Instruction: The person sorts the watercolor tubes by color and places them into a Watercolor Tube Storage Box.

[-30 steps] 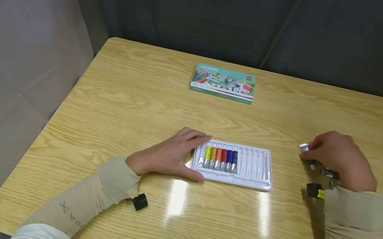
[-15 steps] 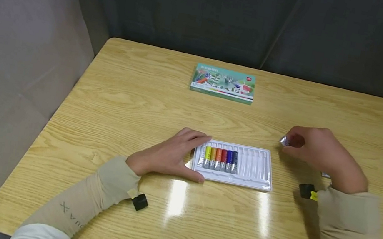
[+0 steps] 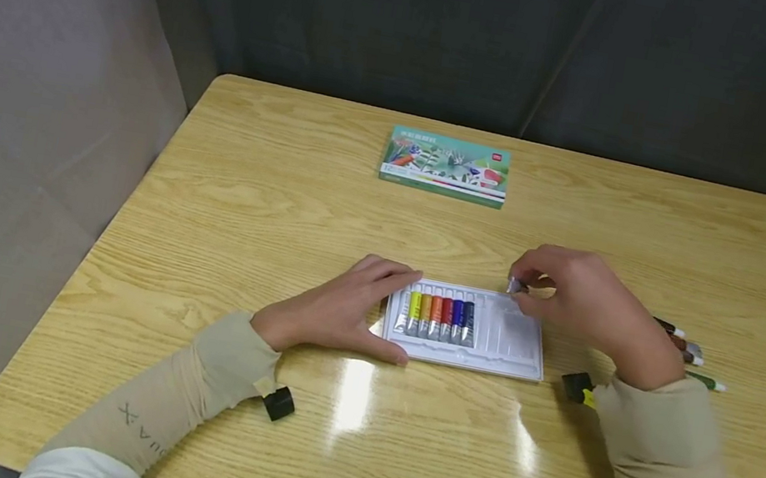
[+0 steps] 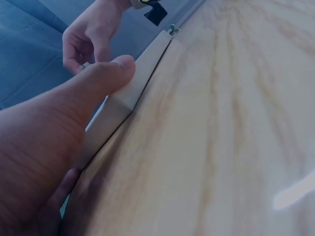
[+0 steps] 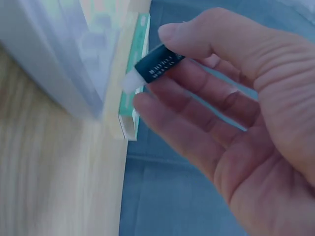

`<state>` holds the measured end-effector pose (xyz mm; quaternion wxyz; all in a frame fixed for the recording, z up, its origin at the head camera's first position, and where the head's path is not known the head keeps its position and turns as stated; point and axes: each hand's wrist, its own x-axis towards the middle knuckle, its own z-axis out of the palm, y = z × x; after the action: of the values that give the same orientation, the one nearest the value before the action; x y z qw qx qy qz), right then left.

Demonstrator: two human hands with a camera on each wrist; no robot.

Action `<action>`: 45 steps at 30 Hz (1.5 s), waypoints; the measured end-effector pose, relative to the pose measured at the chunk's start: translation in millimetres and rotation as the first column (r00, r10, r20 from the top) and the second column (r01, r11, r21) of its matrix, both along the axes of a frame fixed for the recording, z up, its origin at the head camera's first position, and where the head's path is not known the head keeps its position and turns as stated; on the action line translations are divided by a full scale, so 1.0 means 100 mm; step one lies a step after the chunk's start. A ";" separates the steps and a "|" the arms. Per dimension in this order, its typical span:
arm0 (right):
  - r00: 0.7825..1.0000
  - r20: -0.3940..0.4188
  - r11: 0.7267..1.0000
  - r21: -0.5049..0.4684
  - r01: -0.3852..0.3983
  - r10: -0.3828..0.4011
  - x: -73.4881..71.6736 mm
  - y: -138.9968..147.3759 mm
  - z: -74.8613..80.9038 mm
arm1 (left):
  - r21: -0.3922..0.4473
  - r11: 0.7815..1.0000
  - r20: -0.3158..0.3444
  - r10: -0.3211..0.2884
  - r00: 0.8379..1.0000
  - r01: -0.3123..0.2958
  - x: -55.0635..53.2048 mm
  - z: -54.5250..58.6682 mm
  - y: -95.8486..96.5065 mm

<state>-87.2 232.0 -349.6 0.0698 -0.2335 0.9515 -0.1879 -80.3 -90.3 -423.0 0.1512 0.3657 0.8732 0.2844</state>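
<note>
A white plastic tray (image 3: 502, 367) lies on the table with a row of paint tubes (image 3: 441, 318) in its left slots, from white and yellow through orange and red to blue and black. My left hand (image 3: 340, 312) holds the tray's left end, thumb along the near edge and fingers at the far edge. In the left wrist view, the thumb (image 4: 110, 73) lies against the tray's side wall. My right hand (image 3: 582, 298) is over the tray's far right corner. It pinches a small dark-labelled paint tube (image 5: 158, 64) with a white cap between thumb and fingers.
Several loose paint tubes (image 3: 694, 356), with black, brown and green among them, lie right of the tray, partly behind the right wrist. A green paint box (image 3: 445, 166) lies farther back on the wooden table (image 3: 273, 170). A dark curtain (image 3: 389, 20) hangs behind.
My right hand has lifted a paint tube from the loose ones at the right and carried it left to the tray. The left hand and tray have stayed put.
</note>
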 end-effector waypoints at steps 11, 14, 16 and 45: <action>0.992 -0.005 0.991 -0.037 -0.128 0.128 0.08 -0.26 -0.04 | 0.000 1.000 -0.001 -0.002 1.000 0.002 0.00 0.00 0.02; 0.989 0.003 0.988 -0.047 -0.147 0.147 0.12 -0.27 -0.06 | -0.005 1.000 0.008 -0.012 1.000 0.012 0.00 0.00 0.03; 0.986 -0.007 0.985 -0.052 -0.166 0.166 0.14 -0.26 -0.07 | -0.007 1.000 0.008 -0.020 1.000 0.020 0.00 0.00 0.03; 0.924 -0.196 0.941 -0.017 -0.339 0.330 0.23 -0.26 -0.31 | -0.002 1.000 -0.007 -0.006 1.000 0.006 -0.02 0.00 -0.01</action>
<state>-64.5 205.6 -380.4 0.0039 -0.4108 0.8950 -0.1738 -82.0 -91.8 -422.9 0.1493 0.3693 0.8728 0.2820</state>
